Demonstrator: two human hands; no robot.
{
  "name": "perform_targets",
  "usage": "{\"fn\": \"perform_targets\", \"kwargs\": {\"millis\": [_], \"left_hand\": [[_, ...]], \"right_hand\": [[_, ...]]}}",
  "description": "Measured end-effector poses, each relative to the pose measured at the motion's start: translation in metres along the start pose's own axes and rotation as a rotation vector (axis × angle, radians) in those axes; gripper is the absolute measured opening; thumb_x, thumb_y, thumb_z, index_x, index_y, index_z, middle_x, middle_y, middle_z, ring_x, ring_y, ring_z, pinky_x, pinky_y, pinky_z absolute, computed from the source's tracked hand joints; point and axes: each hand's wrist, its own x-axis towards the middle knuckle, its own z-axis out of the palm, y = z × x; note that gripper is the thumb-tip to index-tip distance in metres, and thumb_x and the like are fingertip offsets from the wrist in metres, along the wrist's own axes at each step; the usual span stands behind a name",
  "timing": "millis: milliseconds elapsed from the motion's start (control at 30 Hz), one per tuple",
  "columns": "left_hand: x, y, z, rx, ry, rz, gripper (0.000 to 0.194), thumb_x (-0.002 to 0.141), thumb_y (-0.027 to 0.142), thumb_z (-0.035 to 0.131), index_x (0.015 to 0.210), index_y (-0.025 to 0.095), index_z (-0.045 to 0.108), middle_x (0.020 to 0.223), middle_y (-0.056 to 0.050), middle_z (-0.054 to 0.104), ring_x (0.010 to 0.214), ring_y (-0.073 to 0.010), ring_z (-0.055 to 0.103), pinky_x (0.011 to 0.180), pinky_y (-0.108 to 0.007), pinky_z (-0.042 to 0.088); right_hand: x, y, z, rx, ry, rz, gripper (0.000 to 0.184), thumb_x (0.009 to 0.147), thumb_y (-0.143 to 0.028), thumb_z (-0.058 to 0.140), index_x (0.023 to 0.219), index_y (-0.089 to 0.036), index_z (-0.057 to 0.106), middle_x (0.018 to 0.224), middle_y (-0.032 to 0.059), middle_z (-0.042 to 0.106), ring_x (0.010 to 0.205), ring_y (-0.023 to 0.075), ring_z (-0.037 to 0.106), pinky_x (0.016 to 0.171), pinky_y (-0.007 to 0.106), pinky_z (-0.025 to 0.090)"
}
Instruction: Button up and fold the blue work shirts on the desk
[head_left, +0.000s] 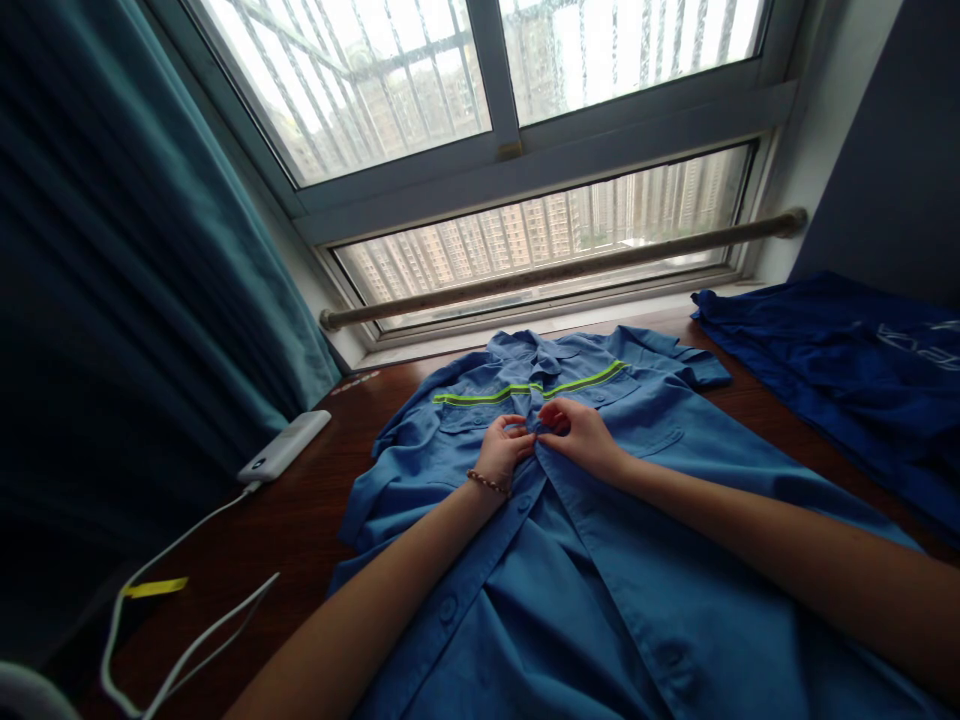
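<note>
While both hands [504, 452] [589, 440] clamp fingers [556, 441] on the shirt [637, 520], its lower edges [606, 575] gape.

Looks like a room in a home: a blue curtain [187, 230], a barred window [397, 175], tower blocks [536, 225] outside.

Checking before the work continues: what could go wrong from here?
Below the left hand and right hand, the front of the blue shirt gapes, so its edges might end up misaligned. The beaded bracelet might snag the fabric. The white cable lies near the left forearm and could get dragged.
</note>
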Motion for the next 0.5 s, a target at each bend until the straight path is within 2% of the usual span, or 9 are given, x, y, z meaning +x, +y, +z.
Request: {"fn": "perform_targets", "kwargs": {"millis": [200, 333, 433, 500], "left_hand": [[-0.0006, 0.0022, 0.0009, -0.053, 0.015, -0.03, 0.042, 0.05, 0.01, 0.077, 0.081, 0.015, 0.048, 0.065, 0.002, 0.053, 0.059, -0.0108, 0.057, 0.059, -0.024, 0.05], [-0.001, 0.0005, 0.0012, -0.079, -0.011, -0.008, 0.044, 0.046, 0.01, 0.076, 0.079, 0.015, 0.047, 0.06, 0.005, 0.052, 0.054, -0.0088, 0.054, 0.055, -0.022, 0.048], [-0.0009, -0.0025, 0.0011, -0.097, -0.027, 0.025, 0.047, 0.042, 0.009, 0.076, 0.078, 0.014, 0.046, 0.058, 0.005, 0.053, 0.052, -0.0081, 0.053, 0.052, -0.02, 0.045], [-0.0007, -0.0044, 0.0008, -0.094, -0.021, 0.04, 0.047, 0.041, 0.01, 0.075, 0.079, 0.014, 0.047, 0.058, 0.004, 0.054, 0.051, -0.0081, 0.053, 0.052, -0.019, 0.044]], "right_hand": [[0.0002, 0.0012, 0.0006, 0.109, 0.026, 0.078, 0.017, 0.066, -0.019, 0.063, 0.082, -0.015, 0.058, 0.077, 0.0014, 0.06, 0.069, 0.013, 0.058, 0.064, 0.024, 0.047], [0.0014, 0.0028, 0.0003, 0.092, 0.031, 0.128, 0.012, 0.07, -0.024, 0.062, 0.077, -0.015, 0.06, 0.072, 0.001, 0.061, 0.065, 0.0132, 0.058, 0.063, 0.025, 0.046], [0.0022, 0.0003, -0.0024, 0.033, -0.001, 0.111, 0.006, 0.069, -0.018, 0.062, 0.074, -0.015, 0.06, 0.07, 0.0003, 0.06, 0.064, 0.0125, 0.056, 0.062, 0.023, 0.044], [0.0021, -0.0027, -0.0049, -0.039, -0.044, 0.042, 0.005, 0.069, -0.013, 0.061, 0.073, -0.015, 0.06, 0.068, -0.0002, 0.058, 0.063, 0.0117, 0.054, 0.06, 0.022, 0.042]]}}
